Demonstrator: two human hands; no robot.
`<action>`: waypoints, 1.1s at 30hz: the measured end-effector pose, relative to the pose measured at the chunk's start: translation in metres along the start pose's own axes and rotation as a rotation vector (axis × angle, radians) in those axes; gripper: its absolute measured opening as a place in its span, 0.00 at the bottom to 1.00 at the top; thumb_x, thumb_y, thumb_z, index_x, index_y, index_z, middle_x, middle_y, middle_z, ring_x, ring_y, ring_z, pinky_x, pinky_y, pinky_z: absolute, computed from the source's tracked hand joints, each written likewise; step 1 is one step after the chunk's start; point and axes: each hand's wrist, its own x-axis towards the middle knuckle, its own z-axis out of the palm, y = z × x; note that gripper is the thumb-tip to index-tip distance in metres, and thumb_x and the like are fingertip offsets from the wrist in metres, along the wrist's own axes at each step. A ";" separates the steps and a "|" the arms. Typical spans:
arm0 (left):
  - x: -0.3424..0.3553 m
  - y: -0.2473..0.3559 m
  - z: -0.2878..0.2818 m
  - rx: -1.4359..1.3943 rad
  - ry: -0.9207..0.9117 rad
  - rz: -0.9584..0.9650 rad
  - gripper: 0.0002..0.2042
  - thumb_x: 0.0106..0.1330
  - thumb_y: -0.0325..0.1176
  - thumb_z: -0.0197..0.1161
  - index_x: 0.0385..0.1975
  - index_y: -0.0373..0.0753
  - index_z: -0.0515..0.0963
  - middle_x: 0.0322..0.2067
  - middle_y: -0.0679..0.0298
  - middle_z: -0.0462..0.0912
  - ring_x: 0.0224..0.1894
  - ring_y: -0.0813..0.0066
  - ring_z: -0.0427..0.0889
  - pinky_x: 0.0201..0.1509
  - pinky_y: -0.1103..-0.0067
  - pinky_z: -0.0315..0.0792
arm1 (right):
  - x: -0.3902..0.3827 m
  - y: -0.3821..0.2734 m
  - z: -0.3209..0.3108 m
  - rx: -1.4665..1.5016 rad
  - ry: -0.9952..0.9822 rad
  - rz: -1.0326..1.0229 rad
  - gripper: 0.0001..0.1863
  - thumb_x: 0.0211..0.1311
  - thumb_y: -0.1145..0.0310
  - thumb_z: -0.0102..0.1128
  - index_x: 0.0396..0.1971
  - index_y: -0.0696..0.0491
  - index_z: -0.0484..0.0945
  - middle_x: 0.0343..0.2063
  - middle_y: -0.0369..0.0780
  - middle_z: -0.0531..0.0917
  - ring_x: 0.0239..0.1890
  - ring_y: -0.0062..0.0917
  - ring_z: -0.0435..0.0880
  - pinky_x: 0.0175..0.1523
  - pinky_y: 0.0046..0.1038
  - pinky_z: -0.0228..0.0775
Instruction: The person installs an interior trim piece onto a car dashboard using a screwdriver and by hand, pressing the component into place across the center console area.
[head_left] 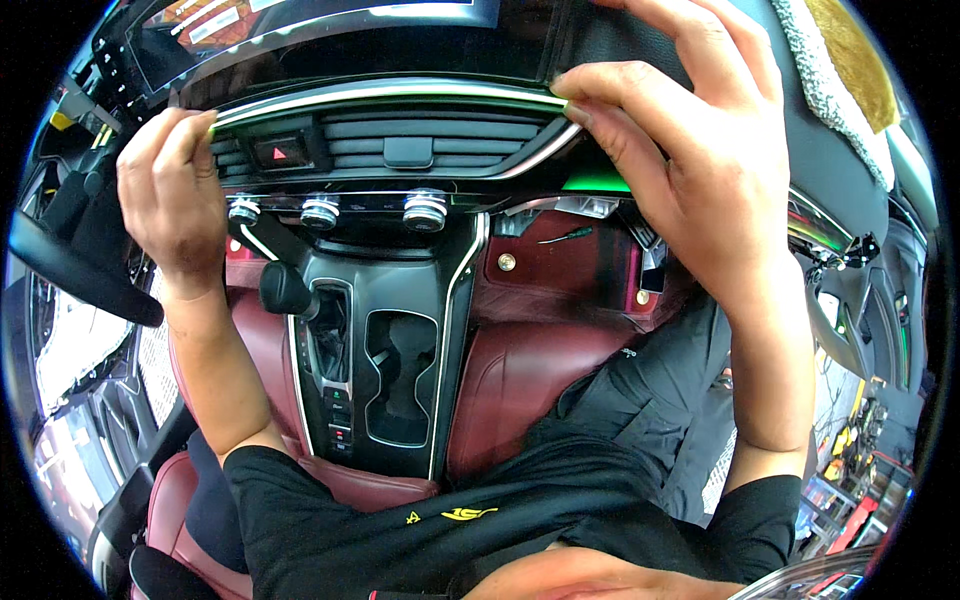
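Observation:
A bright silver trim strip [400,88] runs along the top of the centre air vents [450,138], under a dark display screen [330,45]. My left hand [178,190] is closed at the strip's left end, fingertips bent against it beside the hazard button [278,153]. At the other end, my right hand [700,140] pinches the strip's tip between thumb and forefinger. Its other fingers stretch up over the dashboard top. How far the strip sits in its seat is hard to make out.
Below the vents are silver climate knobs [424,210], a gear lever [285,288] and a cup holder [400,390]. The steering wheel [80,255] is at the left. A small screwdriver-like tool [567,236] lies in the red footwell. Green-lit trim [597,180] shows under the right wrist.

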 end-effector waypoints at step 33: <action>-0.015 0.009 0.016 -0.259 0.128 -0.170 0.16 0.53 0.18 0.77 0.43 0.38 0.91 0.42 0.60 0.87 0.47 0.65 0.85 0.54 0.74 0.78 | 0.017 -0.021 -0.021 -0.043 -0.325 0.231 0.09 0.51 0.70 0.74 0.34 0.46 0.89 0.58 0.42 0.83 0.61 0.40 0.78 0.67 0.40 0.66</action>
